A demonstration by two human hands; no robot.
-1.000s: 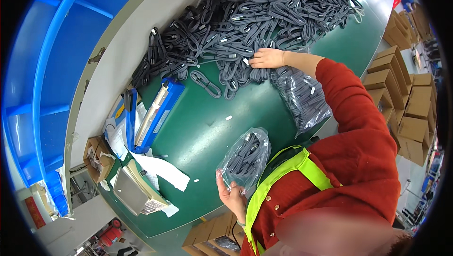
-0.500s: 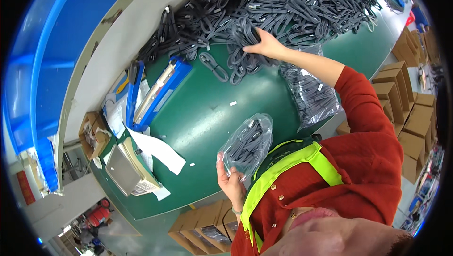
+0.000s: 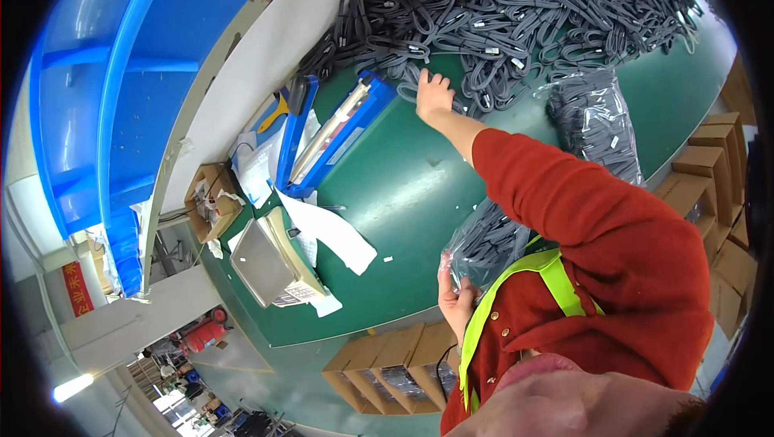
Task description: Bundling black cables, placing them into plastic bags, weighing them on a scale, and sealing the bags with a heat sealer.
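My left hand (image 3: pixel 457 296) is closed on the edge of a clear plastic bag (image 3: pixel 484 247) close to my body. Dark grey coiled cables fill the bag, and my right sleeve hides part of it. Over the green tabletop, my right hand (image 3: pixel 435 100) has its fingers curled on a loose coiled cable (image 3: pixel 407 92), which shows beside the hand. A large pile of grey coiled cables (image 3: pixel 516 22) spreads along the far side, just beyond that hand. To its right lies another clear bag packed with cables (image 3: pixel 597 118).
A blue bag sealer (image 3: pixel 334 139) stands left of my right hand. Nearer are white paper (image 3: pixel 330 231), a scale (image 3: pixel 278 260) and a small open carton (image 3: pixel 211 203). Cardboard boxes stand below the table's near edge (image 3: pixel 387 368) and on the right (image 3: pixel 713 163).
My right hand has left the bunch at the pile and moved left onto the single coiled cable. The bag in my left hand looks fuller. The whole view has shifted.
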